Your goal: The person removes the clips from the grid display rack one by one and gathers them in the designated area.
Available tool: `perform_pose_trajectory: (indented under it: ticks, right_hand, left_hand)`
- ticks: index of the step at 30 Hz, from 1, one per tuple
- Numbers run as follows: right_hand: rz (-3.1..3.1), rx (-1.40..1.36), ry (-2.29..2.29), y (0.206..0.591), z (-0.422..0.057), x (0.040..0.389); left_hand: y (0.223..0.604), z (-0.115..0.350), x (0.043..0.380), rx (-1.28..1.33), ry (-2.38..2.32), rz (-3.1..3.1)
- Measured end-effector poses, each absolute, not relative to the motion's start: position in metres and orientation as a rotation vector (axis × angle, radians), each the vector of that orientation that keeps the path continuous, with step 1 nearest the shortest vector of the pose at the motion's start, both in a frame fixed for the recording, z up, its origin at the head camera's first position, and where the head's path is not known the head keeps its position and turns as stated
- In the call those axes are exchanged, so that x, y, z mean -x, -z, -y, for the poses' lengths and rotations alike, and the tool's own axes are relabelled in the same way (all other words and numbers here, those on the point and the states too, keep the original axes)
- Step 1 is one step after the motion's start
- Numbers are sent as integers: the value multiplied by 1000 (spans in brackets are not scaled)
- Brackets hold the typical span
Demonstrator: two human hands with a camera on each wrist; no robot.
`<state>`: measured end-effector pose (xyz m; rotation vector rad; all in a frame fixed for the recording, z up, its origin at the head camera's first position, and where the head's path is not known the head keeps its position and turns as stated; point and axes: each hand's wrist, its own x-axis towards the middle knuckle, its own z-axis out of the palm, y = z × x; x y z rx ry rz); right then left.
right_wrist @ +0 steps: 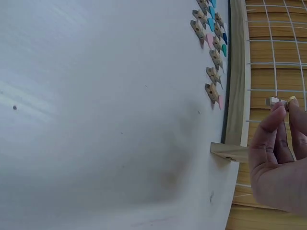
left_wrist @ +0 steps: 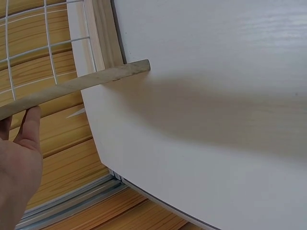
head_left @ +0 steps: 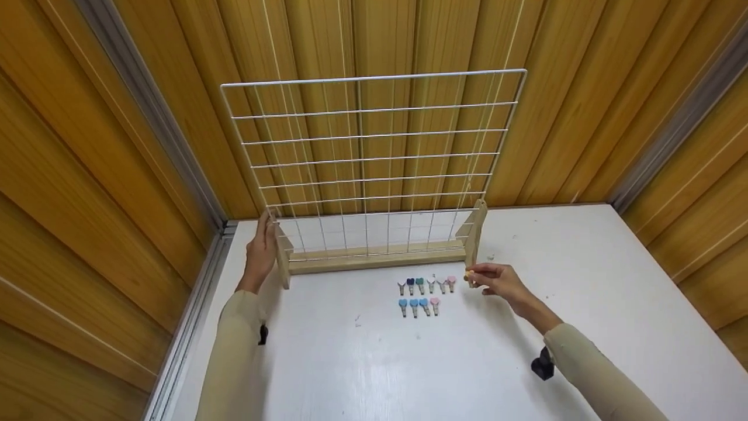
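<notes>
A white wire grid rack (head_left: 374, 158) stands upright in a wooden base (head_left: 380, 257) at the back of the table. My left hand (head_left: 261, 251) holds the rack's left wooden side piece (left_wrist: 91, 80); some of its fingertips are hidden. Near the right side piece (head_left: 476, 234), my right hand (head_left: 499, 285) pinches a small wooden clothespin (right_wrist: 274, 101) with a yellowish decoration between thumb and fingers. Several clothespins lie in two rows before the base, among them a blue heart clothespin (head_left: 414, 307), a pink heart clothespin (head_left: 435, 306) and a green one (head_left: 420, 285).
Underneath is a white tabletop (head_left: 350, 362). Wood-plank-patterned walls (head_left: 584, 117) enclose it behind and on both sides. A metal rail (head_left: 193, 333) runs along the table's left edge. Black wrist devices (head_left: 543, 365) show at both sleeves.
</notes>
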<state>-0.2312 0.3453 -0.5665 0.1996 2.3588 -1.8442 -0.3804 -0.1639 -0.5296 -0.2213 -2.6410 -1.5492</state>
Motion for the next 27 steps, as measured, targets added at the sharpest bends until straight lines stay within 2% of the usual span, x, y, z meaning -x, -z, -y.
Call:
perform_pose_trajectory:
  ticks: [5,13,27]
  right_hand:
    - [-2280,-138,1864,583,-333,238]
    - [-2263,-22,1802,590,-323,241]
    - [-2315,-30,1702,612,-304,234]
  left_hand:
    - [530,167,378,214,1537,2663]
    - [533,162,380,226,1568,2630]
    - [533,163,382,214,1582,2624]
